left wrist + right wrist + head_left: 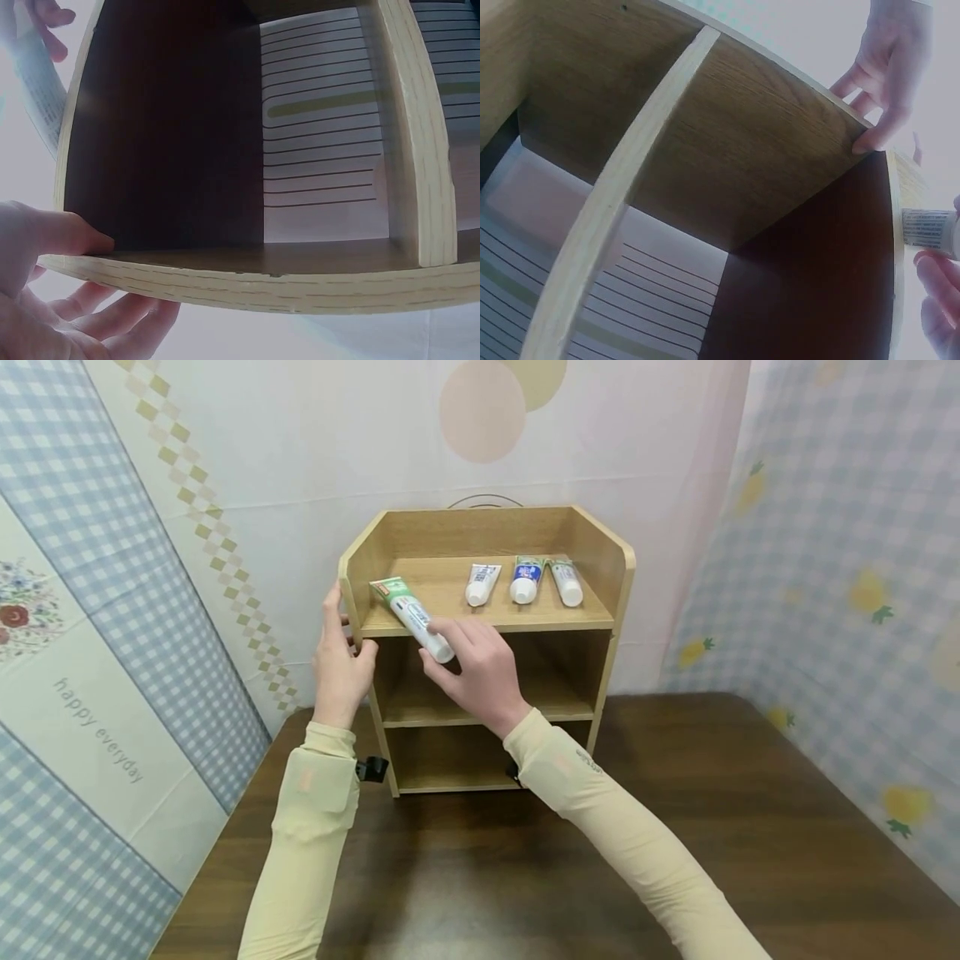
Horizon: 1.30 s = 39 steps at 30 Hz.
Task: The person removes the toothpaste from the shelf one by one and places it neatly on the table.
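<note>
A small wooden shelf (480,718) stands on the table. My left hand (341,660) grips its left side panel near the top board; in the left wrist view the thumb (79,234) lies on the inner side and the other fingers outside. With thumb and fingers my right hand (480,668) pinches a green and white toothpaste tube (416,617) near its cap end. The tube slants over the front edge of the top board, its flat end toward the left panel. Whether it touches the board I cannot tell.
On the top board's right half lie a small white tube (482,585), a blue and white tube (527,580) and a green and white tube (566,582). A patterned cloth (292,460) hangs behind the shelf. The dark wooden table (465,877) extends in front.
</note>
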Tool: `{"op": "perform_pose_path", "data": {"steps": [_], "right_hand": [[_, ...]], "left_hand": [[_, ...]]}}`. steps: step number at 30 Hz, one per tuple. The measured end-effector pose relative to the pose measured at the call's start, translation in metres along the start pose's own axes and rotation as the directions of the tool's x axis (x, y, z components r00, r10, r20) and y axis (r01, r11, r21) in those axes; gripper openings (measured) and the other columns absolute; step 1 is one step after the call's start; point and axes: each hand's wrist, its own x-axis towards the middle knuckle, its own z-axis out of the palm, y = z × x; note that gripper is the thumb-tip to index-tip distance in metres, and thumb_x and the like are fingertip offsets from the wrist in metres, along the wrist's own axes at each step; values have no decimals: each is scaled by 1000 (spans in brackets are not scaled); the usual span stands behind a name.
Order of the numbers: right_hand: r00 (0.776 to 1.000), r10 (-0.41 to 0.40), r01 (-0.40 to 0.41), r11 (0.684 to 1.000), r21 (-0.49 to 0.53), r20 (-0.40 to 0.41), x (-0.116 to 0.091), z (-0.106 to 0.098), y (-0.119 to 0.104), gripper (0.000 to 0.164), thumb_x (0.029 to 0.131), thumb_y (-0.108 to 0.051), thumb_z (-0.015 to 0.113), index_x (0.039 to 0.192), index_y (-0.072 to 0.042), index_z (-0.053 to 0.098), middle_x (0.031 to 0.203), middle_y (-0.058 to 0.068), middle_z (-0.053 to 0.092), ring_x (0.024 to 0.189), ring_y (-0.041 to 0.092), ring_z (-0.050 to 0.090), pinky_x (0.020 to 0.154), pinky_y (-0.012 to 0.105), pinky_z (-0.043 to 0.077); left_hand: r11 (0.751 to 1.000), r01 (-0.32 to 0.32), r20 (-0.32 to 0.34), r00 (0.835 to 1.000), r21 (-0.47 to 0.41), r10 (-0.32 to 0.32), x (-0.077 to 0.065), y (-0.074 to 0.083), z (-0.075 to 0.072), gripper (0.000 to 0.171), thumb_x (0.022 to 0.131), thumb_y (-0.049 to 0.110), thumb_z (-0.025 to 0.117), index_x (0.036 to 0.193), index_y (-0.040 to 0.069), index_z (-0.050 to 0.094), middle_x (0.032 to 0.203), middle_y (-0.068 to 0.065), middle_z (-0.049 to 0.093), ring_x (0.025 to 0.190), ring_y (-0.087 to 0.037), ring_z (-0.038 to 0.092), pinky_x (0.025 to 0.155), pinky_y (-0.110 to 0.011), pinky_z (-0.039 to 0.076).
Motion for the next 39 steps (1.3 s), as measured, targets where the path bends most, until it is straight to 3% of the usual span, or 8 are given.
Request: {"op": "perform_pose_path", "data": {"steps": [13,23,39], "right_hand": [[998,8,-5,998,65,-58,-23,-16,6,27,81,-11,73,106,-2,67,94,10,73,71,17,61,64,28,50],[992,7,9,992,125,-130,-51,-25,13,26,80,-1,72,105,-2,67,112,16,71,83,23,67,71,32,53],[988,12,19,980,199,-153,-86,-68,11,21,87,-9,63,104,1,67,110,17,70,84,24,67,73,32,52]], "left_hand": [[1000,-11,-14,1000,16,11,2,0,3,77,86,2,50,150,35,24,124,-17,56,95,-39,66,78,-46,48],[1000,-10,-4,1000,15,10,2,-1,3,76,88,5,49,151,36,21,123,-19,55,97,-39,65,83,-50,49],[1000,18,1,1000,-13,-18,-1,-3,2,77,88,5,48,151,40,20,126,-20,53,104,-42,64,87,-52,50]]}}
